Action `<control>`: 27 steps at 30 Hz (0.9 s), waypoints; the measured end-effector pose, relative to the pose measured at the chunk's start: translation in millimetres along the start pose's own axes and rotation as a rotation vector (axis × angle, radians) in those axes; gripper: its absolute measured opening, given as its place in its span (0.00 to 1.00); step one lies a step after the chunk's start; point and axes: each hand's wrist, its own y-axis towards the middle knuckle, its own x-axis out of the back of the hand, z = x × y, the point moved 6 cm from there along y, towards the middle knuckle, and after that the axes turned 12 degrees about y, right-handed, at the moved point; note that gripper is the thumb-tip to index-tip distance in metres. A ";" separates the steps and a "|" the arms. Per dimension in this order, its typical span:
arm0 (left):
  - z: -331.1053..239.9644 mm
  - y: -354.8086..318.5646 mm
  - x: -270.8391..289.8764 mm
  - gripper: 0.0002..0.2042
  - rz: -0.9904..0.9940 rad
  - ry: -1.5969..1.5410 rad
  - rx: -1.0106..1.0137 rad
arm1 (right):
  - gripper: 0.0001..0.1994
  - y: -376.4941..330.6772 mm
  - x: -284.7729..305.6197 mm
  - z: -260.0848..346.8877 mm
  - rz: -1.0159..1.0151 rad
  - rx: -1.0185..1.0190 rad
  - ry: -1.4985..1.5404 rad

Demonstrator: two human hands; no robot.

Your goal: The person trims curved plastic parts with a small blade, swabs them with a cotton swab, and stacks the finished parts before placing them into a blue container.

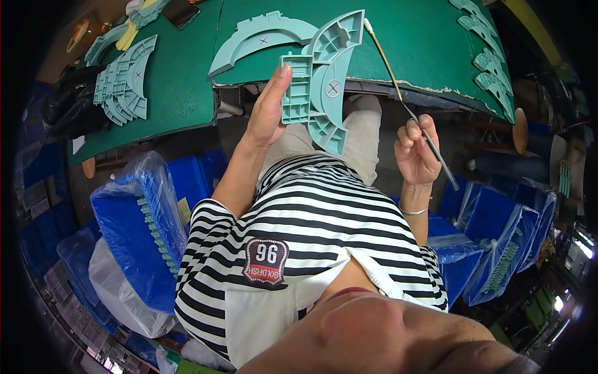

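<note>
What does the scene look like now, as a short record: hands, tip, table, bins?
Left hand: holding ribbed teal part
Right hand: holding thin white-tipped stick
White tip: near the part's upper right corner; contact unclear
Green table: other teal parts at left, middle and right
Blue bins: on both sides
</note>
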 end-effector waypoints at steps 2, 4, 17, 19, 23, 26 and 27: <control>-3.0 -1.0 -5.6 0.19 0.028 0.002 -0.023 | 0.12 7.3 -12.3 -2.9 0.030 0.027 -0.042; -4.7 -2.5 -11.7 0.20 0.059 0.003 -0.045 | 0.19 13.3 -31.6 -7.4 0.274 0.126 -0.299; -11.9 -5.5 -19.9 0.23 0.068 0.308 -0.165 | 0.13 19.9 -75.2 -36.6 0.590 0.251 -1.616; -9.9 -5.5 -19.9 0.24 0.075 0.326 -0.157 | 0.11 21.3 -74.5 -36.9 0.584 0.242 -1.640; -10.9 -5.7 -22.1 0.24 0.079 0.420 -0.182 | 0.11 23.2 -72.4 -38.8 0.634 0.221 -1.698; -11.6 -7.9 -28.0 0.24 0.135 0.449 -0.204 | 0.11 24.8 -73.5 -38.2 0.665 0.188 -1.701; -10.8 -8.5 -29.7 0.23 0.159 0.440 -0.203 | 0.11 25.4 -73.0 -39.1 0.687 0.155 -1.708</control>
